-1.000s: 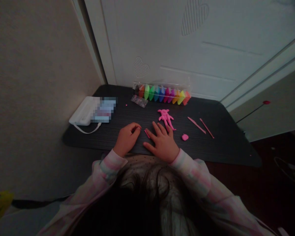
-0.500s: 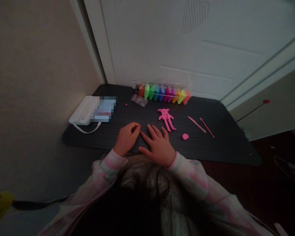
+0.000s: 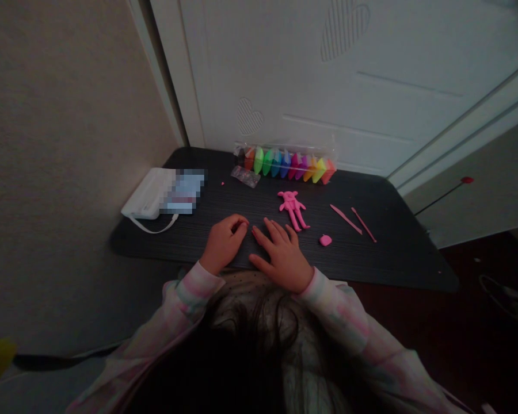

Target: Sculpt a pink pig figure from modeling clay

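My left hand (image 3: 225,241) rests near the table's front edge, its thumb and fingers pinched together; whatever may be between them is too small to make out. To its right lies my right hand (image 3: 282,256), palm down with the fingers stretched out and the thumb apart. Just beyond the right hand's fingers is a flat pink clay figure (image 3: 291,207) with ears, arms and two long legs. A small pink clay lump (image 3: 325,240) sits to the right of that hand. Two pink modelling tools (image 3: 346,219) lie farther right.
At the back of the dark table (image 3: 397,253) stands a clear pack of coloured clay (image 3: 285,164), with a small clear packet (image 3: 246,176) before it. A white device with a cable (image 3: 149,194) lies at the left. A white door (image 3: 285,69) rises behind the table.
My right hand has shifted slightly to the right, away from the left fingertips, and its fingers are a little closer together. My left hand stays pinched in place.
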Demonstrator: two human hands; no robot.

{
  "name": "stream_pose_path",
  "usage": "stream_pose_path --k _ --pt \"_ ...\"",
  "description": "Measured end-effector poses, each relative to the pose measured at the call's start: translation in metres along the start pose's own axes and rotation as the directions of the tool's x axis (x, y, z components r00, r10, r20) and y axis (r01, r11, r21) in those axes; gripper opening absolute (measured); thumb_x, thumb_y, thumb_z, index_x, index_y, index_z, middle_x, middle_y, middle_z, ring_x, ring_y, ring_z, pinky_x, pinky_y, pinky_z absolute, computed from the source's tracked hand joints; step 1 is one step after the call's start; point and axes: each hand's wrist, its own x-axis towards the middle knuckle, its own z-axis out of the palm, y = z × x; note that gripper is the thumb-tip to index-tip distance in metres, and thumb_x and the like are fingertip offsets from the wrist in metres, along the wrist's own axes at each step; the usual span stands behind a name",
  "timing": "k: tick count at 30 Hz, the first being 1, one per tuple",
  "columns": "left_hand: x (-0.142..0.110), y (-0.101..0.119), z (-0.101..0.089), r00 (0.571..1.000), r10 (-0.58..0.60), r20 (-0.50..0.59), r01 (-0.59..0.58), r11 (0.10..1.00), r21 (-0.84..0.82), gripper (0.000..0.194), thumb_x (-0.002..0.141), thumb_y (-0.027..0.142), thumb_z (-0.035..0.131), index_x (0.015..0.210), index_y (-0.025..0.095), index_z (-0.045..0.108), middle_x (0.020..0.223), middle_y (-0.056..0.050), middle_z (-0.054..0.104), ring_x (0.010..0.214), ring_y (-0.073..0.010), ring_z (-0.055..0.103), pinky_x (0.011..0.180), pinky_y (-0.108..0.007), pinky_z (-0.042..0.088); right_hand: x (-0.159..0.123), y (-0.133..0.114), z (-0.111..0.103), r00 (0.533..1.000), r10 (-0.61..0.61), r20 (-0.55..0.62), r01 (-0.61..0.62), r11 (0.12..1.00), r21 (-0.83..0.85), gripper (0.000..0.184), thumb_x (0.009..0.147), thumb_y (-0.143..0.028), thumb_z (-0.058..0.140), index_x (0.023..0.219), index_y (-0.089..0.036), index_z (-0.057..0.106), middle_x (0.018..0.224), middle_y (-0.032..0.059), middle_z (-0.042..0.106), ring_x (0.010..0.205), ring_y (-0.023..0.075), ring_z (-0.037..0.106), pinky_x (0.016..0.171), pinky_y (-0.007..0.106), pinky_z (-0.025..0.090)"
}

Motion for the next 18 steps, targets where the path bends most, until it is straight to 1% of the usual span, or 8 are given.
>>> stream_pose_path --k 3,5,8,10,13,18 --pt "0.0003 -0.0008 0.0004 1.0 0.008 0.0 -0.008 1.0 0.007 0.019 0.078 0.025 0.041 0.079 0.017 0.059 0.078 -0.001 0.063 0.072 -0.0135 0.057 0.07 -0.025 0.044 0.0004 0.0059 0.0011 1.0 0.003 -0.03 -0.001 0.998 0.07 0.05 0.083 -0.044 0.036 0.127 -0.021 0.037 0.134 0.0116 0.033 0.122 0.0232 0.029 0.097 0.042 0.023" --pt "0.0008 -0.0014 0.0011 0.999 0.036 0.009 -0.036 0.999 0.034 0.019 0.077 0.023 0.043 0.082 0.017 0.06 0.082 -0.003 0.064 0.076 -0.0145 0.057 0.073 -0.027 0.044 0.0006 0.0094 0.0033 0.997 0.015 -0.074 -0.006 0.993 0.115 0.046 0.082 -0.041 0.039 0.122 -0.019 0.044 0.131 0.0115 0.038 0.12 0.0224 0.033 0.096 0.04 0.027" --pt "0.002 -0.0024 0.0028 0.991 0.122 0.061 -0.128 0.985 0.112 0.021 0.074 0.02 0.046 0.089 0.018 0.062 0.09 -0.004 0.064 0.088 -0.0174 0.054 0.082 -0.032 0.041 0.001 0.0113 0.0068 0.987 0.058 -0.152 -0.032 0.985 0.17 0.037 0.08 -0.037 0.045 0.108 -0.016 0.056 0.122 0.0115 0.047 0.113 0.0214 0.04 0.094 0.037 0.032" --pt "0.0027 -0.0036 0.0041 0.978 0.176 0.108 -0.192 0.968 0.161 0.023 0.073 0.019 0.048 0.09 0.019 0.063 0.093 -0.005 0.063 0.093 -0.019 0.052 0.086 -0.035 0.039 0.0015 0.0098 0.008 0.98 0.088 -0.181 -0.052 0.98 0.192 0.031 0.078 -0.037 0.049 0.099 -0.016 0.06 0.116 0.011 0.052 0.108 0.0211 0.045 0.092 0.036 0.035" --pt "0.0034 -0.0056 0.0058 0.965 0.219 0.144 -0.245 0.949 0.199 0.021 0.073 0.02 0.05 0.086 0.02 0.066 0.093 -0.004 0.063 0.093 -0.02 0.05 0.085 -0.036 0.039 0.0029 0.0062 0.008 0.976 0.11 -0.188 -0.072 0.977 0.201 0.025 0.077 -0.035 0.051 0.09 -0.017 0.062 0.106 0.0098 0.058 0.101 0.0213 0.05 0.087 0.037 0.038" --pt "0.0032 -0.0056 0.0052 0.964 0.221 0.149 -0.248 0.948 0.198 0.017 0.074 0.021 0.05 0.081 0.02 0.065 0.09 -0.004 0.063 0.09 -0.0193 0.051 0.083 -0.035 0.04 0.0042 0.0073 0.0065 0.974 0.129 -0.184 -0.088 0.972 0.218 0.018 0.079 -0.027 0.048 0.083 -0.018 0.063 0.101 0.0066 0.061 0.096 0.0188 0.052 0.085 0.034 0.039"
